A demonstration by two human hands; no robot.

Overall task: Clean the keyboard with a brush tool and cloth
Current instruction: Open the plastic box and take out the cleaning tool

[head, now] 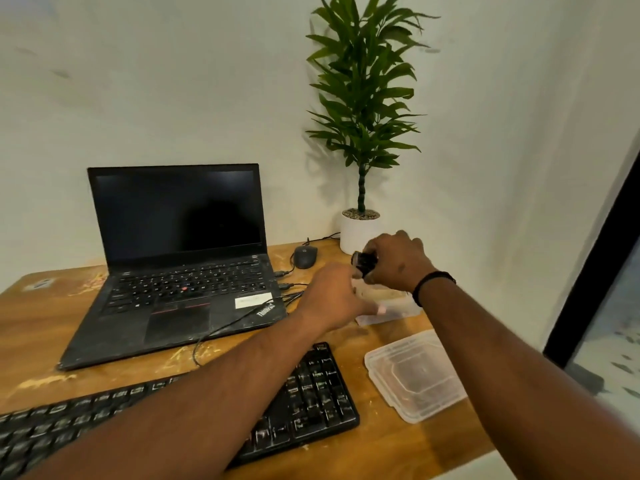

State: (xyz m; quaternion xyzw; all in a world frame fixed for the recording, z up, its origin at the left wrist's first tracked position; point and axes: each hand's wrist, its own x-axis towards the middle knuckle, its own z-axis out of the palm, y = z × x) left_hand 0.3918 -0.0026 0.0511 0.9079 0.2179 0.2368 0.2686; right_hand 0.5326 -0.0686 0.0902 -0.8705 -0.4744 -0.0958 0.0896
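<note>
Clear plastic box (pixel 391 304) under both hands, lid (pixel 414 374) beside kbd (pixel 311 393).

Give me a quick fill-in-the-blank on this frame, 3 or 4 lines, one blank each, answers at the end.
1. The right hand grips a small dark tool in front of the white ____ that holds the plant.
2. The clear plastic lid lies on the table to the ____ of the black keyboard.
3. The laptop is open and its screen is ____.
4. The mouse sits between the laptop and the ____.

Missing words: pot; right; dark; plant
</note>
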